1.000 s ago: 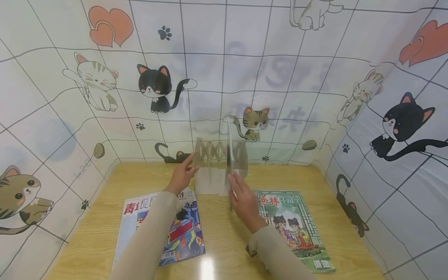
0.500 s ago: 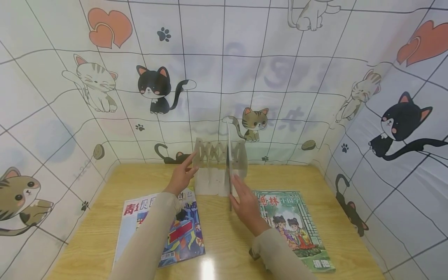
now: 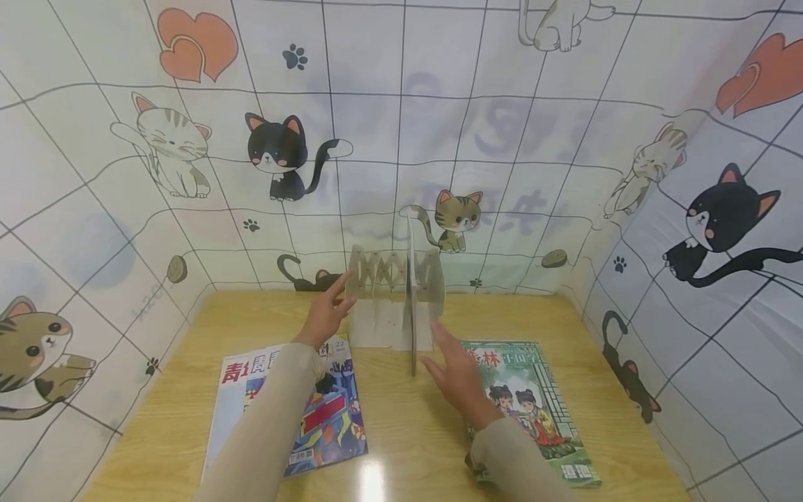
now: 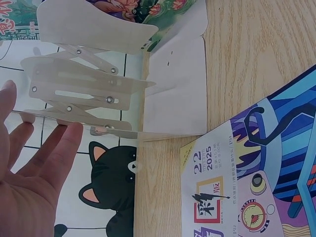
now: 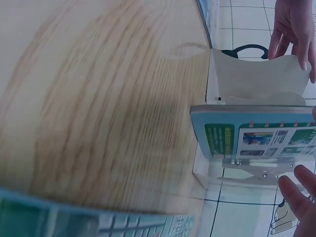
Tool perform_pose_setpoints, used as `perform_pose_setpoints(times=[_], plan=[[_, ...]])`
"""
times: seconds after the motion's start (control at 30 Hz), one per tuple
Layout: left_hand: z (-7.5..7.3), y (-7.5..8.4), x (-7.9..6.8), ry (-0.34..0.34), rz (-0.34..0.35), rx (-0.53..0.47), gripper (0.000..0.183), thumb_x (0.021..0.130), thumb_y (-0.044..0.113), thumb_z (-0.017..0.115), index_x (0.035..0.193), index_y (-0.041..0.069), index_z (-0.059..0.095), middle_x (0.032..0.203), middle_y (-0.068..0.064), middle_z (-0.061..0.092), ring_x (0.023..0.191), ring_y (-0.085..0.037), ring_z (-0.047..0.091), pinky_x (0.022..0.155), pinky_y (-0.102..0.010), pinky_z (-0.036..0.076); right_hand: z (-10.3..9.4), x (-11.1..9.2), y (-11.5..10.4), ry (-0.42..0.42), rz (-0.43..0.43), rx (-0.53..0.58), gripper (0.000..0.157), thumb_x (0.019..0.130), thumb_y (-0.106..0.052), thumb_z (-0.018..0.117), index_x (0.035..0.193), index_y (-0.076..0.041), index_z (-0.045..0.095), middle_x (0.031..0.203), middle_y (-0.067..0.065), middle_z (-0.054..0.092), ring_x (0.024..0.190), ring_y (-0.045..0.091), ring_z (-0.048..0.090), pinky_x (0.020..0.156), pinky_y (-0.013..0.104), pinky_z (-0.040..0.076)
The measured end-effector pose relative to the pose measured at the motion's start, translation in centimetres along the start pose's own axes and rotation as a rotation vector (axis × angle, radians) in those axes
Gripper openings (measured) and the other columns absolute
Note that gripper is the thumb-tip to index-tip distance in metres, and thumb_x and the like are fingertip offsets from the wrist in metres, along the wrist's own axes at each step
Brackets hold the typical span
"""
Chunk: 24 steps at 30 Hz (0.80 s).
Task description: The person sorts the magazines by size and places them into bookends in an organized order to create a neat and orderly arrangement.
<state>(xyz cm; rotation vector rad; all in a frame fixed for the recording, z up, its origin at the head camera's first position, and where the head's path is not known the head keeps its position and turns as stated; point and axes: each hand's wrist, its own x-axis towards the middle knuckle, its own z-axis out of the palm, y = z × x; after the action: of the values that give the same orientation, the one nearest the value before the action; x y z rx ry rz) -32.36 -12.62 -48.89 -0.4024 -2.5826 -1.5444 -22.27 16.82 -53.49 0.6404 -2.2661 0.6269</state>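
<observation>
On the wood-grain table, we see the glossy magazine standing edge-on in the expandable bookrack, just left of the nearer right hand, straight-fingered and empty, while the left hand touches the rack's end with extended fingers.

This looks like a small reading or study nook; whether it is in a home, a school or an office cannot be told. A wood-grain desk fills it, closed in along its far, left and right edges by pale wall sheets with a tile-like grid, cartoon cats, hearts and paw prints. Blurred lettering shows faintly on the back one. Illustrated magazines lie towards the left edge and right edge, and a book rack near the far edge holds an upright magazine.
</observation>
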Motion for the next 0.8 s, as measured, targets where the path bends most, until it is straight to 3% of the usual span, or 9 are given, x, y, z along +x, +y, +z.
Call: perform_pose_setpoints(times=[0.3, 0.53, 0.8], plan=[[0.0, 0.2, -0.1, 0.004, -0.012, 0.016, 0.06, 0.099, 0.021, 0.058, 0.153, 0.032, 0.032, 0.148, -0.017, 0.041, 0.113, -0.036, 0.059, 0.083, -0.043, 0.055, -1.4, -1.1, 0.8, -0.133, 0.105, 0.004, 0.082, 0.082, -0.023, 0.079, 0.151, -0.014, 0.035, 0.145, 0.007, 0.047, 0.122, 0.031, 0.052, 0.099, 0.05, 0.044], [0.0, 0.4, -0.2, 0.005, -0.021, 0.024, 0.06, 0.099, 0.02, 0.058, 0.153, 0.031, 0.032, 0.147, -0.019, 0.042, 0.113, -0.037, 0.058, 0.083, -0.044, 0.055, -2.2, -2.2, 1.9, -0.135, 0.123, -0.037, 0.081, 0.079, -0.025, 0.083, 0.147, -0.01, 0.041, 0.139, 0.011, 0.052, 0.121, 0.033, 0.053, 0.097, 0.052, 0.045], [0.1, 0.3, -0.2, 0.003, -0.018, 0.031, 0.06, 0.1, 0.022, 0.057, 0.153, 0.033, 0.031, 0.147, -0.016, 0.043, 0.113, -0.035, 0.06, 0.083, -0.043, 0.056, -3.0, -3.1, 3.0, -0.252, 0.245, -0.026, 0.088, 0.083, -0.027, 0.079, 0.154, -0.021, 0.027, 0.145, 0.011, 0.046, 0.128, 0.033, 0.045, 0.103, 0.053, 0.039]])
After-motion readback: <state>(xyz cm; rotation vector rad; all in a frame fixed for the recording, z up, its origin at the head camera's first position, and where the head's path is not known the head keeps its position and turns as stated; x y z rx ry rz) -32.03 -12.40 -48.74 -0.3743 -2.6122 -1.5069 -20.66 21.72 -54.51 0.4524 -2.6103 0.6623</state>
